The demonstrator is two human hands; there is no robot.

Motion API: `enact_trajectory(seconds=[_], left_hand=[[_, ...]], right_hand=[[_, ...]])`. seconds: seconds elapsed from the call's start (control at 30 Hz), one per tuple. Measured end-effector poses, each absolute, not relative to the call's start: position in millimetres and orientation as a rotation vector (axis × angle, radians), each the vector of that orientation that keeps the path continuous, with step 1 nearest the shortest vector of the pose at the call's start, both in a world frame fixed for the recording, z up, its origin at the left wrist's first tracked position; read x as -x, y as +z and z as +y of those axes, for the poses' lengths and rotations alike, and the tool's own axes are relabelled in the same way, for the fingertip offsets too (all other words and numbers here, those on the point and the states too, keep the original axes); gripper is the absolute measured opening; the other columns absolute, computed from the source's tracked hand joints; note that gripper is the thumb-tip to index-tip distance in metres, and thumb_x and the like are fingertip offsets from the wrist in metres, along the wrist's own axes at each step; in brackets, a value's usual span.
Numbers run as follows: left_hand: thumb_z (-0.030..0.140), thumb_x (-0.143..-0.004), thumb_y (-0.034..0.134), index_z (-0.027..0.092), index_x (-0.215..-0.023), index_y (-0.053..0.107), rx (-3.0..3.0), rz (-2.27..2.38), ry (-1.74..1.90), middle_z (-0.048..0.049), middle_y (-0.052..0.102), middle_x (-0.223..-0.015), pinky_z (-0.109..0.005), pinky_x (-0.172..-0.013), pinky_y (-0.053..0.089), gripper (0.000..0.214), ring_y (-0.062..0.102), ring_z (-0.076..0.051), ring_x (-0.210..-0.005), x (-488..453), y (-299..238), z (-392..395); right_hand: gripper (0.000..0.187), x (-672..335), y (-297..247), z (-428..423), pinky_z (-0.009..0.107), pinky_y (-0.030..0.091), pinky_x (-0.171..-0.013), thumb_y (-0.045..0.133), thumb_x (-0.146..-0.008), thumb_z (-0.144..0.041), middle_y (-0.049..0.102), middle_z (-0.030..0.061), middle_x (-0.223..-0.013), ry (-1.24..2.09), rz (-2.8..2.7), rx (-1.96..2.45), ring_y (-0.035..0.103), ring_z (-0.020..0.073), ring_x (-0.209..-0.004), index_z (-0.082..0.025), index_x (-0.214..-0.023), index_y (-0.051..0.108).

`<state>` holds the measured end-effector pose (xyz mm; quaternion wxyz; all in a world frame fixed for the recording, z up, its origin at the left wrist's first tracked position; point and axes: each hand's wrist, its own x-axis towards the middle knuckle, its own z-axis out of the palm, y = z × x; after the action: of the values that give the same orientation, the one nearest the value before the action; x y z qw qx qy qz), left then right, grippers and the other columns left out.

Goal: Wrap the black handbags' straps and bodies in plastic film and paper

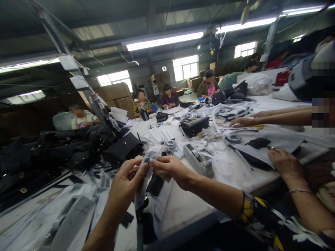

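My left hand (128,181) and my right hand (172,169) meet in front of me above the table edge. Both pinch a crumpled clear plastic wrapping (154,153). A black strap-like piece (154,184) hangs inside and below it. The fingers of both hands are closed on the plastic. A grey tape dispenser (199,160) stands just right of my right hand.
On the white worktable (188,205) lie paper strips, tape rolls (170,143), a black bag (195,125) and a black pouch (123,148). Black bags (65,150) pile up at the left. Another person's braceleted hand (285,164) rests at the right, with other arms (261,120) beyond. Several workers sit opposite.
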<state>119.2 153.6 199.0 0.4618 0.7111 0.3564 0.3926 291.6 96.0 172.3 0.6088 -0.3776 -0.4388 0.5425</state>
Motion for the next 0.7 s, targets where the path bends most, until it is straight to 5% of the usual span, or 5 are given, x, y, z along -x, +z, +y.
enact_trajectory(seconds=[0.23,0.37,0.5,0.6,0.7], left_hand=[[0.043,-0.074,0.084,0.033,-0.147,0.041,-1.346,0.851,0.989,-0.0126,0.046,-0.152,-0.026,-0.083,0.055,0.086,0.067,-0.024,-0.111,-125.3,199.0,157.4],[0.033,-0.075,0.084,0.035,-0.156,0.019,-1.187,0.761,0.956,-0.0118,0.067,-0.128,-0.028,-0.083,0.057,0.104,0.071,-0.023,-0.103,-127.2,198.1,156.6],[0.033,-0.072,0.086,0.033,-0.152,0.032,-1.198,0.736,1.033,-0.0061,0.073,-0.114,-0.026,-0.077,0.057,0.097,0.073,-0.02,-0.093,-129.7,195.1,150.0],[0.037,-0.072,0.085,0.021,-0.129,0.059,-1.264,0.716,1.051,-0.0073,0.074,-0.112,-0.025,-0.083,0.055,0.065,0.071,-0.021,-0.099,-131.5,193.3,143.4],[0.039,-0.075,0.082,0.018,-0.109,0.068,-1.335,0.706,1.053,-0.007,0.075,-0.106,-0.024,-0.083,0.055,0.042,0.071,-0.02,-0.097,-132.4,191.5,138.3]], right_hand=[[0.049,-288.2,180.3,98.1,0.022,0.022,-0.043,0.072,-0.082,-0.055,0.041,-0.0071,-0.048,1.119,-1.12,0.95,0.034,0.005,-0.043,-0.014,-0.059,0.055],[0.045,-296.7,181.2,97.0,0.019,0.034,-0.05,0.072,-0.082,-0.054,0.053,-0.0037,-0.059,1.274,-1.087,0.834,0.043,0.0059,-0.052,-0.012,-0.069,0.065],[0.045,-302.9,170.0,94.5,0.022,0.049,-0.072,0.07,-0.083,-0.056,0.068,0.007,-0.091,1.597,-0.816,0.603,0.061,0.0121,-0.078,-0.011,-0.092,0.075],[0.03,-297.3,162.0,89.8,0.022,0.047,-0.075,0.08,-0.078,-0.037,0.067,0.0053,-0.093,1.536,-0.862,0.56,0.059,0.0104,-0.079,-0.014,-0.096,0.076],[0.03,-283.6,161.0,85.1,0.021,0.044,-0.07,0.079,-0.079,-0.037,0.066,0.0027,-0.085,1.273,-1.006,0.657,0.055,0.0095,-0.072,-0.014,-0.099,0.076]])
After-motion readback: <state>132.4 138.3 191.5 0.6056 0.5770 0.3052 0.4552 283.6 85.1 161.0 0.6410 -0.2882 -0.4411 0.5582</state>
